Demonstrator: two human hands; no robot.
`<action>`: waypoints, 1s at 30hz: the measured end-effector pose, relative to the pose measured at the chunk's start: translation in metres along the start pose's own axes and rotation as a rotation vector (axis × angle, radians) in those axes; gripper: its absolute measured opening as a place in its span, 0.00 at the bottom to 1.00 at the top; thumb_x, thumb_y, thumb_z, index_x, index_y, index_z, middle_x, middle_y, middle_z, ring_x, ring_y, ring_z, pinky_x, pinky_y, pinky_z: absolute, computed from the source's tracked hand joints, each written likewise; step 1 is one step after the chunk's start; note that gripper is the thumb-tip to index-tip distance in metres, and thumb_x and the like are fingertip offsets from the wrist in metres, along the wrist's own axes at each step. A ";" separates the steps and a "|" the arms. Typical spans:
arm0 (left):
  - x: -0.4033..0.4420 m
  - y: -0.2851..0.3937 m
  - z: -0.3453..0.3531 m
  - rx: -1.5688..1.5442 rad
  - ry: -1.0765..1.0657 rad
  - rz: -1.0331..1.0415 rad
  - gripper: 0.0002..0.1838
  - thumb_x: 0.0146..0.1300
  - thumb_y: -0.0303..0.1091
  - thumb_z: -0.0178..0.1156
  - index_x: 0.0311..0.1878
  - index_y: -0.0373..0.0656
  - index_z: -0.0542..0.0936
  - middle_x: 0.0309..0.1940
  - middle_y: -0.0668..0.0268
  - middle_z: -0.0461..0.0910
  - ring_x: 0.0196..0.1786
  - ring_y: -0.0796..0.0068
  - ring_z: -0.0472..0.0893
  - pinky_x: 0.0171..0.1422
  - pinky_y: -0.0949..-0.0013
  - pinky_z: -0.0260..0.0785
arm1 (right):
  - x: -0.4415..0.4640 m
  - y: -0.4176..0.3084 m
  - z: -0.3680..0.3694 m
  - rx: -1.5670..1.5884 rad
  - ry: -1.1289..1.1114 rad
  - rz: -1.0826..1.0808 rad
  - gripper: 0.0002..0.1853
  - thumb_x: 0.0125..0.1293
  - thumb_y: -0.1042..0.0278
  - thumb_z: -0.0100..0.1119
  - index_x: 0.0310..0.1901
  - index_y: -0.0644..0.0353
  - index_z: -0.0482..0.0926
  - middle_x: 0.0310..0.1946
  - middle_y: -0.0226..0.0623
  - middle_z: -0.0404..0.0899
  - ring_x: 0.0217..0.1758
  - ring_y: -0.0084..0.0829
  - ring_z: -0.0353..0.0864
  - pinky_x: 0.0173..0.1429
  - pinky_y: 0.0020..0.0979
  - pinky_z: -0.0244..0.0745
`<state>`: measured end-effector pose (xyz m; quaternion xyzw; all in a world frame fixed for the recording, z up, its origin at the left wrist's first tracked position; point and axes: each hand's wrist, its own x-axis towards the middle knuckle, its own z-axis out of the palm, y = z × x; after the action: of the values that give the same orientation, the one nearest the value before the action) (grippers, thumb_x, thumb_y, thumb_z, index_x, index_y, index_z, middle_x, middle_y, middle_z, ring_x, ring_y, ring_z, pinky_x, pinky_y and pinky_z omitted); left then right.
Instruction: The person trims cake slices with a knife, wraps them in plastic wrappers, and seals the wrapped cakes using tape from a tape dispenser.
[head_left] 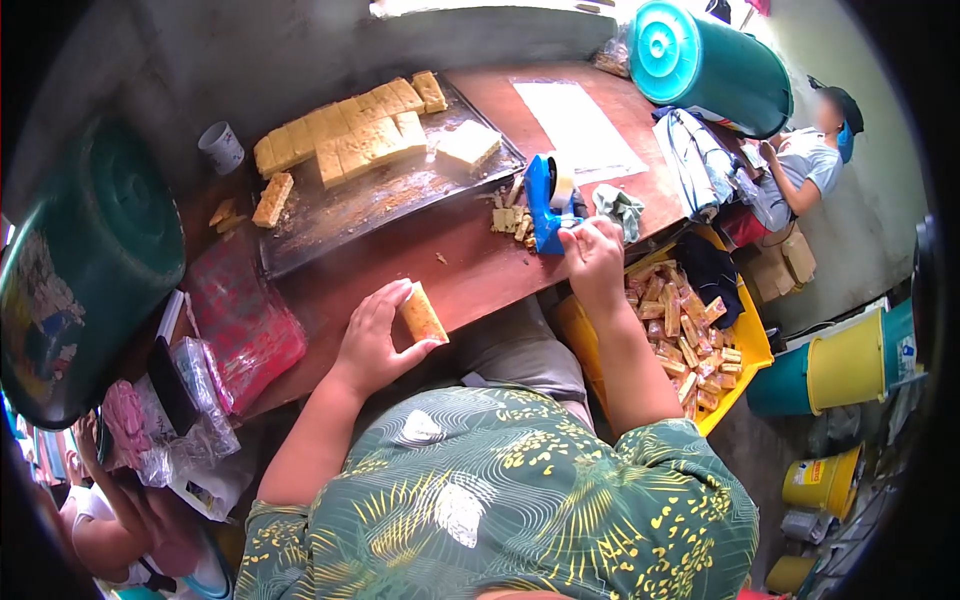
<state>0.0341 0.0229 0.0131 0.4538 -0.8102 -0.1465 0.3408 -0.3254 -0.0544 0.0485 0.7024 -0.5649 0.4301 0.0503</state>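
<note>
My left hand [375, 340] is closed on a rectangular cake bar [423, 314], holding it between thumb and fingers at the table's front edge. Whether film covers this bar I cannot tell. Farther right, my right hand [595, 258] pinches its fingers together at the near end of a blue tape dispenser [542, 205]. Any strip of tape between those fingers is too small to make out. A roll of tape [563, 183] sits in the dispenser. Behind, a dark baking tray [340, 235] carries a cut yellow slab cake [350, 130] and loose pieces.
Wrapped bars fill a yellow crate [752, 352] right of my lap. Cake scraps [512, 222] and a grey-green cloth [620, 208] flank the dispenser. Plastic packaging [240, 320] lies left, beside a large green bin [110, 270]. One person [800, 175] sits right, another [115, 520] lower left.
</note>
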 end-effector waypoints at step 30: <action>0.003 0.000 -0.001 -0.113 0.052 0.011 0.24 0.53 0.29 0.70 0.55 0.44 0.77 0.64 0.56 0.80 0.66 0.50 0.78 0.73 0.50 0.69 | 0.024 -0.023 0.012 0.468 0.096 0.250 0.17 0.71 0.65 0.68 0.56 0.63 0.77 0.47 0.41 0.82 0.42 0.31 0.83 0.46 0.34 0.81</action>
<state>0.0339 0.0201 0.0148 0.4331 -0.7939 -0.1783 0.3877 -0.2999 -0.0708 0.0668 0.5986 -0.5295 0.5845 -0.1404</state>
